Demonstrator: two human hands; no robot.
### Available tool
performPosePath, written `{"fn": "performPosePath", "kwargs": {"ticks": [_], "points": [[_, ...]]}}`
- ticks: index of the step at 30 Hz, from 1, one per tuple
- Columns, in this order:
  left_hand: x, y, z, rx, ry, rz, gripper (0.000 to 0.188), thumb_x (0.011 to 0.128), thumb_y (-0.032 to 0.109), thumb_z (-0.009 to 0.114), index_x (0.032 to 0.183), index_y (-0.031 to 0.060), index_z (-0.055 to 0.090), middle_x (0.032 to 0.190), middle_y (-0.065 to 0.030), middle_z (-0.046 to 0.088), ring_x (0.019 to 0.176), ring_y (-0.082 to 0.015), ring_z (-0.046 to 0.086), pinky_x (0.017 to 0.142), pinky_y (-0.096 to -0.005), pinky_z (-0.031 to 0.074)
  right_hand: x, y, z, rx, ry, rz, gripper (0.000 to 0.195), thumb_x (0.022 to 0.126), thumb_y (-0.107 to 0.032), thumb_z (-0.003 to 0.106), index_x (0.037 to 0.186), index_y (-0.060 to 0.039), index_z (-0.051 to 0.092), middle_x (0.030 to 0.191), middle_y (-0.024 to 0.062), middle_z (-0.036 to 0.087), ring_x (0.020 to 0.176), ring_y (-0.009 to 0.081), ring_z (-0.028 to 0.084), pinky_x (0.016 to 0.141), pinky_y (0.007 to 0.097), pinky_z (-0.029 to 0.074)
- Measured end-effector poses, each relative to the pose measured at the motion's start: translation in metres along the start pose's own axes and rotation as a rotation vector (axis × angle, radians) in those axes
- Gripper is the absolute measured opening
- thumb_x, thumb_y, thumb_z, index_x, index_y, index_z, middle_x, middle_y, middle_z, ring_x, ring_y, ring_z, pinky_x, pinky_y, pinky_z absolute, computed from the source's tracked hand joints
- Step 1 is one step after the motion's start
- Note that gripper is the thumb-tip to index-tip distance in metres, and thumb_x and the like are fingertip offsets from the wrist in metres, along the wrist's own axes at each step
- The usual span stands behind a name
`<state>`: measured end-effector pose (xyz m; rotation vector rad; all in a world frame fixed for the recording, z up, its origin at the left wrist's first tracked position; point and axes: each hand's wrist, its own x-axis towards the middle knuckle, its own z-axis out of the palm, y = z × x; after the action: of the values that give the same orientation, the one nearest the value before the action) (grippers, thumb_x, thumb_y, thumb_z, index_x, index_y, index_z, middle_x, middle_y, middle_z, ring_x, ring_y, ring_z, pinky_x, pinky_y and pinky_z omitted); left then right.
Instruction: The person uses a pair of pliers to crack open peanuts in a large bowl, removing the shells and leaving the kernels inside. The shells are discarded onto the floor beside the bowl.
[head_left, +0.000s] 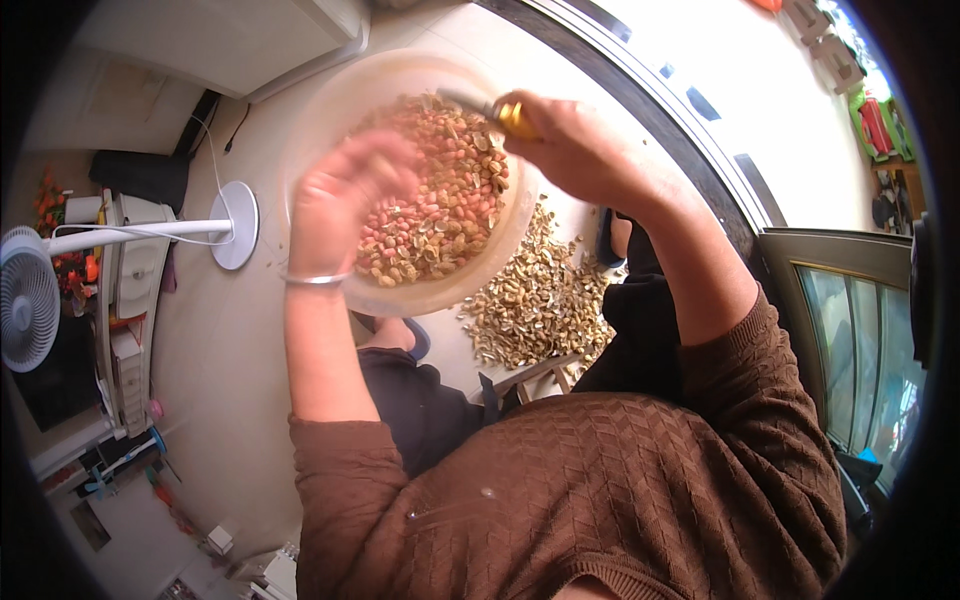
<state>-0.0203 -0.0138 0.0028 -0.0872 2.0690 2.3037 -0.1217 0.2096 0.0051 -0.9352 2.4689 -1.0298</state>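
A large pale, translucent basin (420, 302) stands before me, holding shelled pink peanut kernels (405, 217) mixed with peanuts in their shells (442, 259). My right hand (577, 142) grips a yellow-handled metal tool (510, 118) over the basin's right rim. Its grey metal end points left above the peanuts; blur hides its exact kind. Over the left part of the basin is my left hand (352, 187), with a metal bangle on the wrist. Its fingers are curled and blurred by motion, so whether they hold anything is unclear.
Peanut shells (544, 300) lie heaped on the floor between my feet, right of the basin. To the left stands a white fan (142, 230) with a round base and cable. A door track (637, 82) crosses the upper right, and a framed glass door (855, 337) stands at the right.
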Motion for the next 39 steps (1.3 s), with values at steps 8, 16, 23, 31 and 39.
{"fn": "performPosePath", "kwargs": {"ticks": [8,16,23,31,39], "points": [[0.027,-0.04,0.031,0.841,-0.011,0.092,0.036,0.072,0.009,0.072,0.107,0.0064,0.064,0.113,-0.0098,0.06,0.101,-0.0217,0.059,0.088,-0.034,0.047,0.013,0.023,-0.005,0.21,0.353,-0.003,0.026,0.089,-0.025,0.056,0.093,0.0001,0.058,0.067,0.0142,0.061,0.059,0.0224,0.06,0.052,0.0351,0.046],[0.065,-0.094,0.047,1.451,0.025,0.451,0.038,0.068,0.028,0.068,0.101,0.0106,0.06,0.115,-0.015,0.052,0.117,-0.0327,0.042,0.102,-0.0465,0.027,0.011,0.017,-0.007,0.18,0.322,-0.007,0.024,0.089,-0.023,0.054,0.094,0.0006,0.056,0.069,0.0197,0.062,0.062,0.0321,0.063,0.056,0.0407,0.048],[0.064,-0.08,0.041,1.471,-0.212,0.34,0.028,0.074,0.028,0.062,0.093,0.0081,0.061,0.105,-0.0134,0.053,0.1,-0.0323,0.05,0.09,-0.0433,0.038,0.005,0.007,-0.011,0.193,0.288,0.001,0.025,0.086,-0.021,0.058,0.09,0.003,0.056,0.07,0.0219,0.062,0.069,0.0349,0.064,0.061,0.0417,0.05],[0.034,-0.06,-0.011,1.393,-0.077,0.348,0.019,0.072,0.014,0.067,0.085,0.0059,0.057,0.097,-0.0106,0.056,0.092,-0.0287,0.055,0.08,-0.038,0.045,0.004,0.01,-0.009,0.202,0.291,-0.028,0.024,0.086,-0.02,0.058,0.088,0.0039,0.056,0.071,0.0225,0.062,0.068,0.0352,0.064,0.062,0.0419,0.05],[-0.001,-0.038,-0.028,1.077,0.239,0.016,0.014,0.078,0.015,0.065,0.074,0.0022,0.063,0.08,-0.0084,0.06,0.077,-0.0228,0.06,0.07,-0.033,0.047,-0.001,-0.003,-0.012,0.171,0.246,-0.03,0.026,0.087,-0.021,0.057,0.088,0.0041,0.056,0.071,0.0224,0.061,0.066,0.0357,0.063,0.061,0.0429,0.049]]}}
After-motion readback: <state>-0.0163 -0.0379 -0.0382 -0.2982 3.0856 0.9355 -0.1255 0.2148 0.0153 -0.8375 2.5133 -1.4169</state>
